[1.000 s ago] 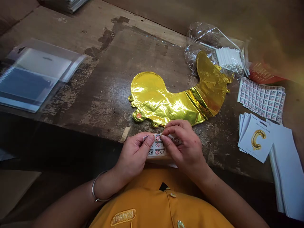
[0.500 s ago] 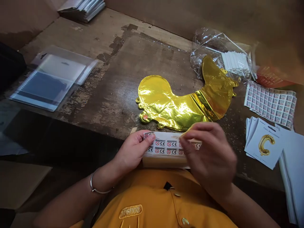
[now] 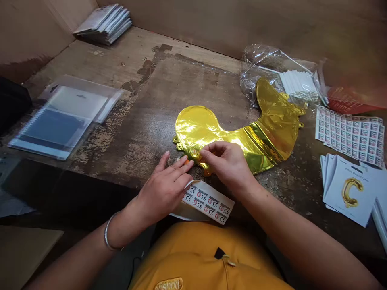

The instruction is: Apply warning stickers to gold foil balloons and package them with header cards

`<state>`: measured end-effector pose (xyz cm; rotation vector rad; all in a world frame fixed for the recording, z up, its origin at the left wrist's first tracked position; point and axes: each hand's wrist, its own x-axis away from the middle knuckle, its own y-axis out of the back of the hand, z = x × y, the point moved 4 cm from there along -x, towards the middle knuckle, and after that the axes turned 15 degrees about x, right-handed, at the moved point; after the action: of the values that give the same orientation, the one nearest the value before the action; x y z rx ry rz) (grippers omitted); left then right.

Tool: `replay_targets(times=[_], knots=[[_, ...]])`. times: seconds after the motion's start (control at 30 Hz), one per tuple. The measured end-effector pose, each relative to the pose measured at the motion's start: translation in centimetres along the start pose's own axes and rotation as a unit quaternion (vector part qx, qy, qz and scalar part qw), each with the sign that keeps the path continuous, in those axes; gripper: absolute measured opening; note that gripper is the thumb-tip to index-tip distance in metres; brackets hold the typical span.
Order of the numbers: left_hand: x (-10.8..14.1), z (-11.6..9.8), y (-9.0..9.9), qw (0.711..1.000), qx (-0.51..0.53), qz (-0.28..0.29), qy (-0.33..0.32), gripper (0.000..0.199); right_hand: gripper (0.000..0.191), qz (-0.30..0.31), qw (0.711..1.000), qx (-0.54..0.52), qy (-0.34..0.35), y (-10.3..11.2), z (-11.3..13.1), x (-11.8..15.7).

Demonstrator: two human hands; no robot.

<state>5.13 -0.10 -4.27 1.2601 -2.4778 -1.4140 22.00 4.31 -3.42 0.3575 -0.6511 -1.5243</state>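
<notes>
Both hands are now up on the balloon's near edge, just left of centre frame. A second ago they were down at the table edge, pinching at the sticker strip [image 3: 208, 200]; half a second ago the right hand was lifting away from it. Now the right hand [image 3: 227, 163] has its thumb and forefinger pinched together at the lower left lobe of the gold balloon [image 3: 211, 131], right by the small orange valve spot. Whether a sticker sits between those fingertips I cannot tell; they hide it. The left hand [image 3: 165, 189] lies flat and open, fingers stretched out, tips touching the balloon's edge beside the orange spot, and it holds nothing. Its heel rests partly over the strip, which now lies loose at the table edge, lower centre, let go by both hands.

So the work has gone from the strip to the foil.

Further out: a "C" card [image 3: 347, 193] at lower right, sticker sheets [image 3: 350, 133] above it, a clear bag [image 3: 281, 72] at upper right, plastic sleeves [image 3: 66, 117] at left, a stack of packets [image 3: 104, 22] at upper left.
</notes>
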Motion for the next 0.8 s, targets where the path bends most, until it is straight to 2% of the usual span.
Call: replay_targets(times=[0.4, 0.8], knots=[[0.1, 0.0, -0.2, 1.0, 0.01, -0.005, 0.002, 0.014, 0.02, -0.045, 0.994, 0.096, 0.034, -0.9, 0.2, 0.8], [0.1, 0.1, -0.1, 1.0, 0.019, -0.01, -0.001, 0.014, 0.022, -0.054, 0.992, 0.112, 0.037, -1.5, 0.1, 0.8]])
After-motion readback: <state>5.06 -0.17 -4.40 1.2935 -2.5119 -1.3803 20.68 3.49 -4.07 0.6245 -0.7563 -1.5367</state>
